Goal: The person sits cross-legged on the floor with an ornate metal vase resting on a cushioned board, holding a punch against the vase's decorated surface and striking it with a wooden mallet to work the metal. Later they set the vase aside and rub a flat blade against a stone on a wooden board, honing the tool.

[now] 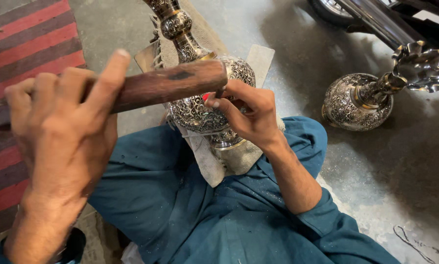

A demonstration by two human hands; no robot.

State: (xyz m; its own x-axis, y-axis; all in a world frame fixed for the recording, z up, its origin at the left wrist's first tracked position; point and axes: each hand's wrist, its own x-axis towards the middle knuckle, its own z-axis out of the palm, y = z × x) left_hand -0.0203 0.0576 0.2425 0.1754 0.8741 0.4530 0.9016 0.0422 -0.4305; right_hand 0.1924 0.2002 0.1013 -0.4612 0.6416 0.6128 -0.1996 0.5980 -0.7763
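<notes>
We grip a wooden mallet (165, 85) in our left hand (58, 132), fingers wrapped around its handle, just above the engraved metal vase (200, 110) lying across our lap on a cloth (214, 164). Our right hand (249, 115) rests on the vase, fingers pinching a thin chisel (220, 92) against it.

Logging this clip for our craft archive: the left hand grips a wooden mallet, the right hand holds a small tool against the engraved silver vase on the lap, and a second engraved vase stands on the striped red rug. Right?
Not quite. In the head view the second engraved silver vase stands on the bare grey concrete floor, not the striped red rug. The rest holds.
</notes>
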